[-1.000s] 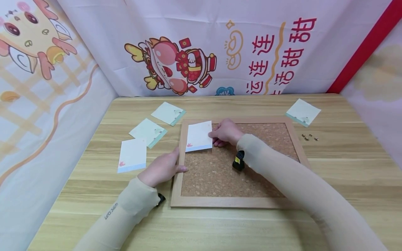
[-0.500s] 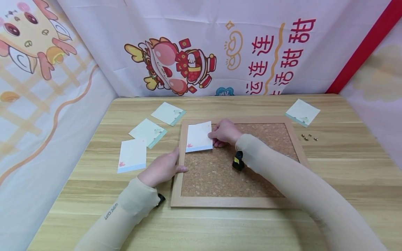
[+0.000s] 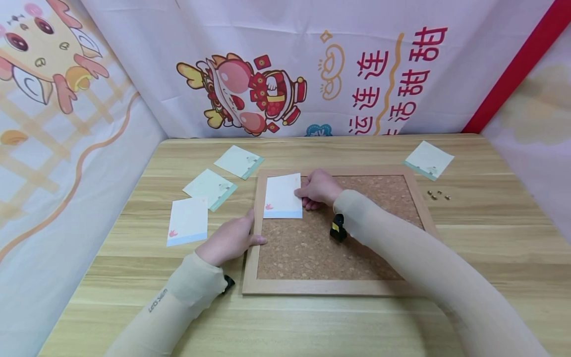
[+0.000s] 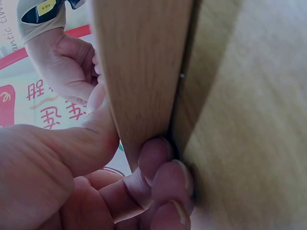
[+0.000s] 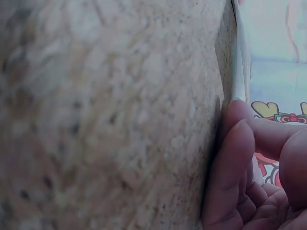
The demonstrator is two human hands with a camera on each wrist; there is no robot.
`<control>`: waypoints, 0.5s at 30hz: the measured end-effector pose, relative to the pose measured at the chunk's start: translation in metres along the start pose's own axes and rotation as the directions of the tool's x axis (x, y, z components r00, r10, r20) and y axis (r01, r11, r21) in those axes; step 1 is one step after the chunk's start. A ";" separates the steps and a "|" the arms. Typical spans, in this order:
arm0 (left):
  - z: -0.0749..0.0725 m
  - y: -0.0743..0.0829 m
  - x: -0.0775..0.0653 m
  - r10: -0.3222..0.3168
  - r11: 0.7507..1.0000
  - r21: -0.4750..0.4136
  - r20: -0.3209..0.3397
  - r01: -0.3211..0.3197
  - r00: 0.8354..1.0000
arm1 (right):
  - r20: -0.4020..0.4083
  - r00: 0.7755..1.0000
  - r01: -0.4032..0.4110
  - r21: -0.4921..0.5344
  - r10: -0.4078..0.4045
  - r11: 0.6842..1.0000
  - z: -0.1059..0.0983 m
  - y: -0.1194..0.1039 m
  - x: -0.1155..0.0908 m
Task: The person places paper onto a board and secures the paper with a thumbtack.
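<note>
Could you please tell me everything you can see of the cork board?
The cork board is rectangular: speckled brown cork in a pale, wood-look frame. It lies face up on the table. The left hand grips its left edge, thumb on top; the right hand, apparently touching the cork, holds a white note over the upper-left part.

White card [image 3: 281, 193] with pale-blue band [image 3: 283, 214] and red motif [image 3: 268, 207], speckled brown cork [image 3: 292, 253], plain tan frame [image 3: 330, 287], mint teal-edged notes [image 3: 206, 186], streaked yellowish worktop [image 3: 276, 325]
</note>
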State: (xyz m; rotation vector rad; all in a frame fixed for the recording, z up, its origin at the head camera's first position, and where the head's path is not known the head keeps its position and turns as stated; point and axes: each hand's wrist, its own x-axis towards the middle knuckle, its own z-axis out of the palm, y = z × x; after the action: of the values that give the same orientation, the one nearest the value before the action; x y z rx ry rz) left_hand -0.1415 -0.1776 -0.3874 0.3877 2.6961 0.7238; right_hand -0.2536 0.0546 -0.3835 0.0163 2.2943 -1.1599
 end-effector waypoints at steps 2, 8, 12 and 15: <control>0.000 0.000 0.000 -0.001 1.000 -0.001 0.002 0.001 1.000 | 0.000 1.000 -0.005 0.005 0.005 1.000 0.000 0.000 0.000; 0.000 0.001 0.000 -0.013 1.000 -0.002 0.005 0.013 1.000 | -0.005 1.000 -0.020 0.006 0.020 1.000 0.000 0.001 0.001; 0.000 0.001 0.000 -0.020 1.000 -0.003 0.008 0.020 1.000 | -0.011 0.999 -0.030 -0.008 0.030 1.000 0.000 0.001 0.003; 0.000 0.001 0.000 -0.023 1.000 -0.001 0.008 0.023 1.000 | -0.015 0.999 -0.039 -0.016 0.039 0.999 0.000 0.001 0.003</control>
State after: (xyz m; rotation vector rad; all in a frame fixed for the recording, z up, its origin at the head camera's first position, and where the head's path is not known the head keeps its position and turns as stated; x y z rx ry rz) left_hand -0.1412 -0.1763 -0.3871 0.3586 2.6879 0.7154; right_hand -0.2558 0.0545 -0.3857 0.0631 2.3053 -1.1254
